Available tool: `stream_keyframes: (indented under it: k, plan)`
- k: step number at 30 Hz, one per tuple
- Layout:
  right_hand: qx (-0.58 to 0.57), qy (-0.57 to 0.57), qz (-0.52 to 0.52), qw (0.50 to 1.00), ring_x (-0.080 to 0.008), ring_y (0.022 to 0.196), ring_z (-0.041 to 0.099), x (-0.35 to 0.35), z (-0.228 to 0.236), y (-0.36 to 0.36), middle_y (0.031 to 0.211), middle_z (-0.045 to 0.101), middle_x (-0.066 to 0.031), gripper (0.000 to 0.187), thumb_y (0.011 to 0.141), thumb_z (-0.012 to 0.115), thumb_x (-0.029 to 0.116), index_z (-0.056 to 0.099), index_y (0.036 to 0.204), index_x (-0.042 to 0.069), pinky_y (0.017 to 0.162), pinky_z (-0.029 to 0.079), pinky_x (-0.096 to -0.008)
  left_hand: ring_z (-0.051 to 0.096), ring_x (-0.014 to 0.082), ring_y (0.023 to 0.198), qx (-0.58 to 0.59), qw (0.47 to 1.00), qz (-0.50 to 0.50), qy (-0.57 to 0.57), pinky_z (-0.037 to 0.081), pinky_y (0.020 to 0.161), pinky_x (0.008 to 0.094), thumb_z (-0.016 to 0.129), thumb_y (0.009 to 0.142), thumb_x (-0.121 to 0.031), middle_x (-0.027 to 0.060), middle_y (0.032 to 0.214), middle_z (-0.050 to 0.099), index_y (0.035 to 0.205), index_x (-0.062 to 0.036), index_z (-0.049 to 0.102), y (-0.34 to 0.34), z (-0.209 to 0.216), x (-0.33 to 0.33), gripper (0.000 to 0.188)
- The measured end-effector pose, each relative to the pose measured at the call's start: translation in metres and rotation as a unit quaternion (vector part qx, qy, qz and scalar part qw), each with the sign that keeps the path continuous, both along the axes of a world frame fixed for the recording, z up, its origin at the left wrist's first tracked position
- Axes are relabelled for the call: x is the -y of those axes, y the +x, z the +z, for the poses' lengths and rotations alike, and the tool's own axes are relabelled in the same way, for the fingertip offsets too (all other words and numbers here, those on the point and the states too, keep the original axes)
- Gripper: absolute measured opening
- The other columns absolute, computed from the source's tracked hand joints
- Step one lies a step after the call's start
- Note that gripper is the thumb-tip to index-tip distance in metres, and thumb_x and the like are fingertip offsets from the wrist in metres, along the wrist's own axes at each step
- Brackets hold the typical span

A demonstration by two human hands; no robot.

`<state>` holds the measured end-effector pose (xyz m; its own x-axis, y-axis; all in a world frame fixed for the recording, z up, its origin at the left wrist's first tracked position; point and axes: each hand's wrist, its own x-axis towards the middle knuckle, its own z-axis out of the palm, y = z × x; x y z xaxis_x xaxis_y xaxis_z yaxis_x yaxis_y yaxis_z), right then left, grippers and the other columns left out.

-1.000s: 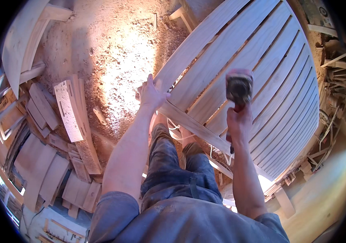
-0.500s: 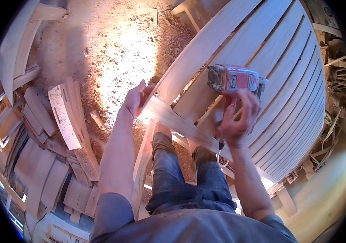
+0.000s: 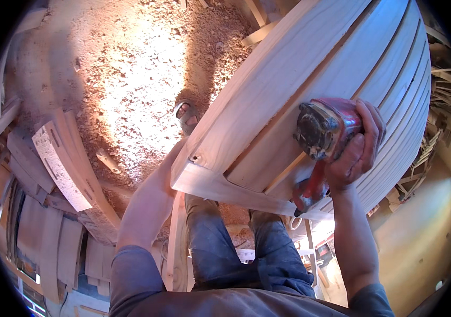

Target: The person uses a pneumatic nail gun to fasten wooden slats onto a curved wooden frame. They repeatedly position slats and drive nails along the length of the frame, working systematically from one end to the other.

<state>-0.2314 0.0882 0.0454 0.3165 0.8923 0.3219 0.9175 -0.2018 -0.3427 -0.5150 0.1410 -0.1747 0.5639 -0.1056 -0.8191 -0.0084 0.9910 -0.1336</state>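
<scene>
A planked wooden boat hull with dark gaps between its strakes fills the middle and right. My right hand is closed round the body of a red power tool, which has a dirty black end cap and a handle pointing down toward me. The tool is over the planks close to the hull's near end board; whether it touches the wood I cannot tell. My left forearm reaches to the hull's near left corner. There the wood hides my left hand, so its fingers and anything in them do not show.
Curved boards lie stacked at the left, with more planks nearer me. Shavings cover the brightly lit floor. A shod foot shows beside the hull's left edge. Wood pieces stand along the right, by a yellowish surface.
My right hand has moved from the tool's handle side up round its body, and the tool has turned. My left hand has slipped out of sight behind the hull's corner, which appears lower and farther left.
</scene>
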Motion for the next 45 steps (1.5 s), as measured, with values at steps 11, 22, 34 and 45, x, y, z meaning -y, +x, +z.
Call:
stream_keyframes:
  k: [11,22,34,45]
  plan:
    - [-0.029,-0.052,0.004,0.998,-0.0354,0.131,0.055,0.01,0.001,0.004,0.137,0.059,-0.0238,0.052,0.109,0.029,0.027,0.057,0.135,-0.008,0.116,0.041,-0.0481,0.072,0.028,0.102,0.009,0.996,0.067,-0.055,0.058,0.094,0.043,0.054,0.108,-0.043,0.0176,0.119,0.072,0.137,0.0024,0.06,-0.001,-0.012,0.021,0.055]
    - [-0.052,-0.047,0.014,0.997,-0.0361,0.132,0.054,0.011,0.0,0.005,0.139,0.058,-0.0248,0.053,0.109,0.028,0.028,0.056,0.136,-0.009,0.117,0.039,-0.0498,0.072,0.0295,0.104,0.019,0.944,0.301,-0.135,0.058,0.095,0.044,0.054,0.108,-0.043,0.019,0.121,0.071,0.138,0.0033,0.059,-0.006,0.022,0.074,0.056]
    - [-0.045,-0.047,0.002,0.998,-0.0348,0.131,0.054,0.012,-0.001,0.003,0.137,0.059,-0.0232,0.055,0.11,0.029,0.031,0.057,0.135,-0.009,0.116,0.04,-0.0484,0.072,0.0311,0.106,0.028,0.896,0.413,-0.159,0.057,0.097,0.0451,0.054,0.107,-0.043,0.0204,0.124,0.071,0.139,0.0042,0.058,-0.002,0.049,0.103,0.057]
    - [-0.035,-0.047,0.004,0.998,-0.034,0.129,0.055,0.007,0.001,0.001,0.134,0.06,-0.0215,0.054,0.11,0.03,0.031,0.059,0.133,-0.008,0.114,0.042,-0.0471,0.072,0.0326,0.108,0.037,0.893,0.425,-0.143,0.057,0.099,0.0462,0.054,0.107,-0.043,0.0217,0.126,0.07,0.14,0.0051,0.057,-0.007,0.055,0.099,0.058]
